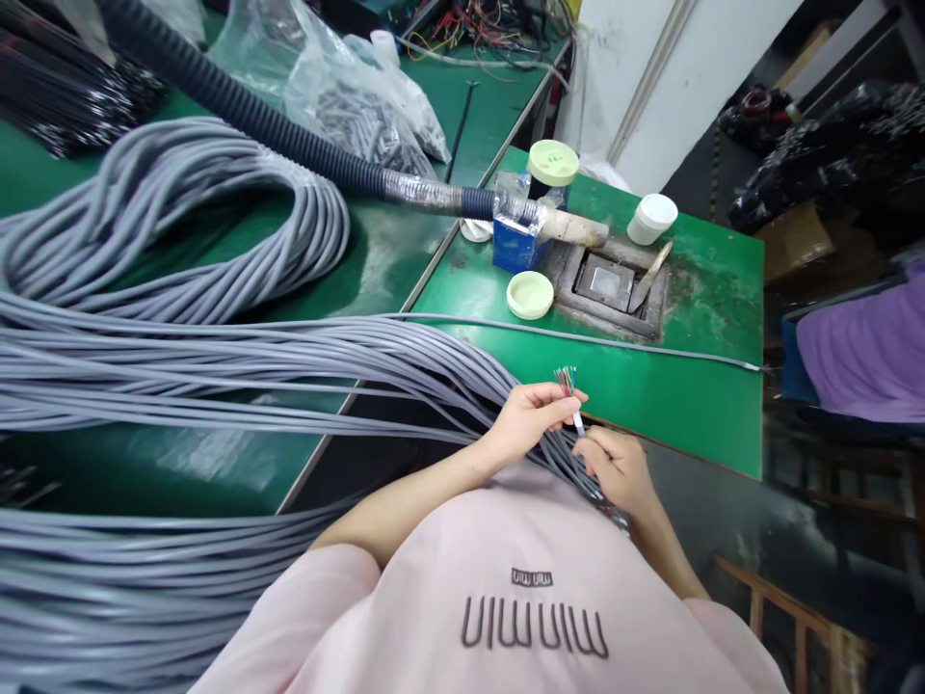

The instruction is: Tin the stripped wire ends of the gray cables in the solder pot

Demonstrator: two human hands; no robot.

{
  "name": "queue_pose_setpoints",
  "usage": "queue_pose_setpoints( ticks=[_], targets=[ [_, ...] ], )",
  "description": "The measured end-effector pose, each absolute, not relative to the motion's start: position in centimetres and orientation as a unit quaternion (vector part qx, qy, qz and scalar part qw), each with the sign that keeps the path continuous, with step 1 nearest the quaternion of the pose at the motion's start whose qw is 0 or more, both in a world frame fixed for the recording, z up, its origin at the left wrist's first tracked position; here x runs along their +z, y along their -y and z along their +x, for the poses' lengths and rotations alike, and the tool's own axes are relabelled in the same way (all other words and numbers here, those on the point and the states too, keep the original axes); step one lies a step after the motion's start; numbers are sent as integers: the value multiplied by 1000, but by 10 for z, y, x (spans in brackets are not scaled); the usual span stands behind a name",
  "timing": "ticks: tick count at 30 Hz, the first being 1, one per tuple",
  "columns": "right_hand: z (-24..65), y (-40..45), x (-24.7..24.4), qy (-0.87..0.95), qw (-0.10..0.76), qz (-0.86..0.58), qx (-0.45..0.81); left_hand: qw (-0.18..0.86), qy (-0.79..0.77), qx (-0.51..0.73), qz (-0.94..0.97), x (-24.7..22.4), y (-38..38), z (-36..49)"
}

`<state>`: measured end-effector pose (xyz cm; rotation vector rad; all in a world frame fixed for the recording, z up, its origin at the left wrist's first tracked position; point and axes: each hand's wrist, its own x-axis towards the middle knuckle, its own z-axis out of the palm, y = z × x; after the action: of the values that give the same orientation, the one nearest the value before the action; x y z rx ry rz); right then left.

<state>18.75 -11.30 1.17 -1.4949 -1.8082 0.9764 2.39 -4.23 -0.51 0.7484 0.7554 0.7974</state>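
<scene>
Both my hands are on the end of one grey cable (579, 422), above the near edge of the green board. My left hand (533, 413) pinches it just below a fan of thin coloured wires (567, 380), which point up and away from me. Closed around the cable's sheath a little lower is my right hand (614, 465). A bundle of grey cables (462, 361) runs in from the left and passes under my hands. One single grey cable (578, 334) lies across the board, its end near the right edge.
Beyond my hands, a sunken metal pot (605, 283) holds a flat scraper (654, 275). Around it are a ribbed hose (325, 159), a blue box (516, 243), a pale lid (530, 294) and a white tub (651, 219). Coiled cables (180, 222) lie left; a person in purple (867, 352) is right.
</scene>
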Motion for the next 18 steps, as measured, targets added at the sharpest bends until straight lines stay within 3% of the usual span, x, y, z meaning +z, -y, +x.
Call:
queue_pose_setpoints(
  ticks=[18],
  targets=[
    [185,110,5,661,279,-574,394,757,-368,388,377,0,44,19]
  ],
)
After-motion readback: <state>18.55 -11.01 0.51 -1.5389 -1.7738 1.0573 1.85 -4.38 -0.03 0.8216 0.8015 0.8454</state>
